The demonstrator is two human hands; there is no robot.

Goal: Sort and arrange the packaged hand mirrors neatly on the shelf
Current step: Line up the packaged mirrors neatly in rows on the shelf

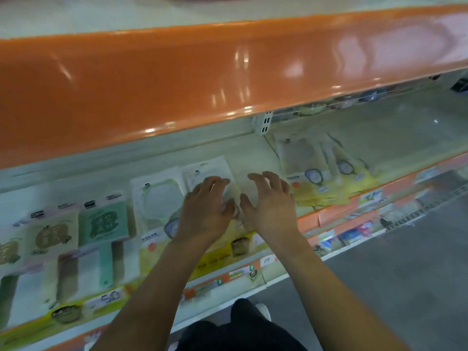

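On the pale shelf board (253, 150), under the glossy orange fascia (177, 84) of the shelf above, flat packaged hand mirrors lie in rows. At the far left are two cream cards printed with brown pumpkin-like shapes (52, 235), one cut off by the frame edge, and just right of them one mint-green card with dark lettering (106, 222). Nearer the shelf lip, several long clear packs with pale handles (83, 272) lie side by side; blur prevents an exact count.

At the centre lie two white-backed clear packs, each showing a round mirror with a pale green rim: the left one (158, 198) is fully visible, the right one (207, 171) is partly under the fingers. Their lower ends are yellow.

The left hand (205, 211) rests palm down on the right of these two packs, fingers spread and curled. The right hand (269, 201) sits just beside it, thumbs nearly touching, fingers arched over the bare shelf board. Neither hand is closed around anything; whether the right hand's fingertips touch the shelf cannot be told.

Further right, a fanned heap of clear and yellow packs (326, 171) shows three small round mirror faces. A handwritten price tag (109, 297) sits on the front rail at lower left.
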